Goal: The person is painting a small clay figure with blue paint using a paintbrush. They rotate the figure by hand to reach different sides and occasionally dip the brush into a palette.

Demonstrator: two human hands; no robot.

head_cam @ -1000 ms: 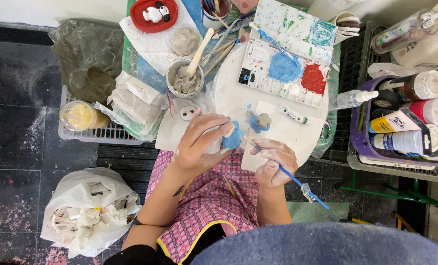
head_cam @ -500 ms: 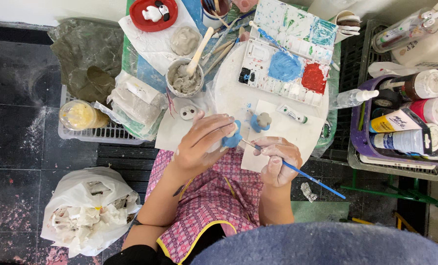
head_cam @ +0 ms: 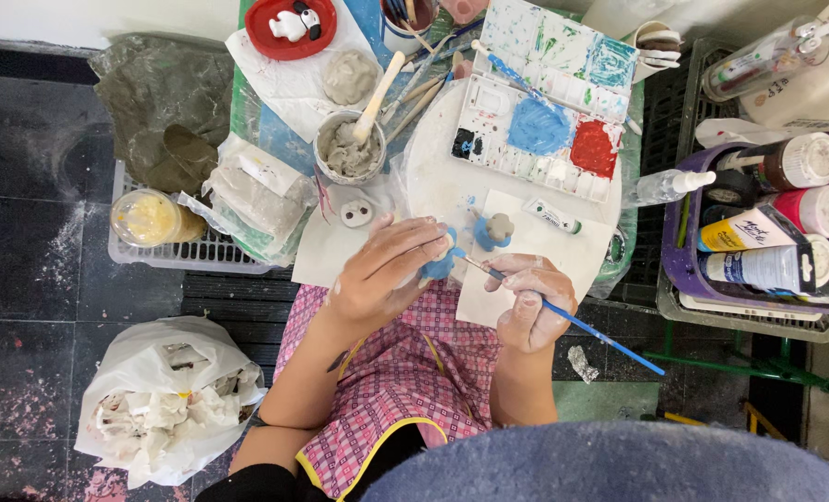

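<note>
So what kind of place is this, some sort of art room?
Probably a small craft or clay-painting workspace. A paint palette with blue and red wells, a pot of grey clay, and paint bottles crowd the table, while the right hand works a blue brush.

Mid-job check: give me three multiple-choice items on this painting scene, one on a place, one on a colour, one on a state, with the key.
1. Where is the red dish?
A. top of the view, above the grey paste cup
B. on the floor by the white bag
C. in the right hand

2. What colour is the handle of the paintbrush?
A. green
B. blue
C. yellow

3. What does the left hand do?
A. lies flat and empty
B. grips a bottle
C. holds a small blue-painted figure

Key: A, the dish sits at the top edge; B, the handle is blue; C, the fingers wrap the figure while the right hand brushes it.
</note>
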